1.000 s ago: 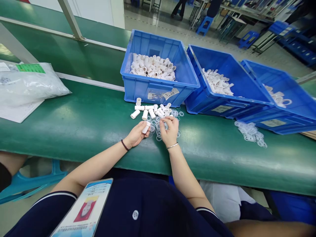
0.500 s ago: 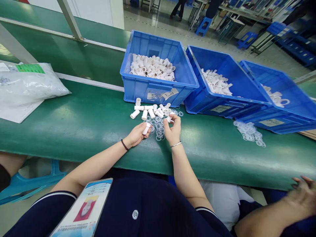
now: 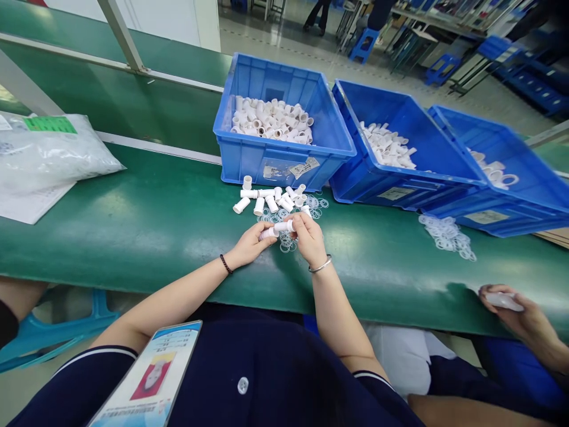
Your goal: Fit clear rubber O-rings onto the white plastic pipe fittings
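Observation:
My left hand is closed around a white plastic pipe fitting. Pinched in the fingers of my right hand is a second, narrower white tube, its end against or just in front of the first fitting; whether it goes inside I cannot tell. Below and behind both hands lies a pile of thin clear rings. Just beyond it, several white pipe fittings lie or stand loosely on the green work surface.
Three blue crates of white plastic parts line the back: a left crate, a middle crate and a right crate. More rings lie at right. A co-worker's hand holds a whitish part. A plastic bag lies at left.
My right hand has come left and down towards me, bringing the tube to the fitting in my left hand. The co-worker's hand has moved in over the surface, holding a whitish part.

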`<state>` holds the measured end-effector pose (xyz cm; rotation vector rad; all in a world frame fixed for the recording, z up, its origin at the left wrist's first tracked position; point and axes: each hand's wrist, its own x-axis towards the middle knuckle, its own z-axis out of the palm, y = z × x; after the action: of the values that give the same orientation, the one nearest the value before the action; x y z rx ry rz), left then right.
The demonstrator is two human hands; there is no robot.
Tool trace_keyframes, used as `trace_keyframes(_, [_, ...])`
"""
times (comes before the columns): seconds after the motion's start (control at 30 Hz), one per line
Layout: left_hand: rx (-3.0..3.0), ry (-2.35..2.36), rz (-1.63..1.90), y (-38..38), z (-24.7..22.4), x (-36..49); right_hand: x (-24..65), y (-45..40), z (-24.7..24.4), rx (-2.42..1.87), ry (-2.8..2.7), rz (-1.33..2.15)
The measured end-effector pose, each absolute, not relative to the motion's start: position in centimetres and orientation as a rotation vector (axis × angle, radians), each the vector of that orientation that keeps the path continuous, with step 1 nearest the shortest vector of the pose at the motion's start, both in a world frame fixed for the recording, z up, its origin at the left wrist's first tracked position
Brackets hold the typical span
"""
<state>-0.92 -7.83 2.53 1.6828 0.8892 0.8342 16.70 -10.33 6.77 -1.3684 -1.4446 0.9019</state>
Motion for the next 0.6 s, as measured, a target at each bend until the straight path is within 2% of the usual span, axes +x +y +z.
trace_keyframes(0.4, [1.59,0.817,0.868,-7.5,1.6,-1.1,16.3,-9.9,6.5,-1.497,-1.674,0.651])
trace_keyframes(0.6, [1.212,0.722,0.972,-7.1,1.9,-0.8,16.7,-9.3,5.2,-1.573,-1.844,0.423])
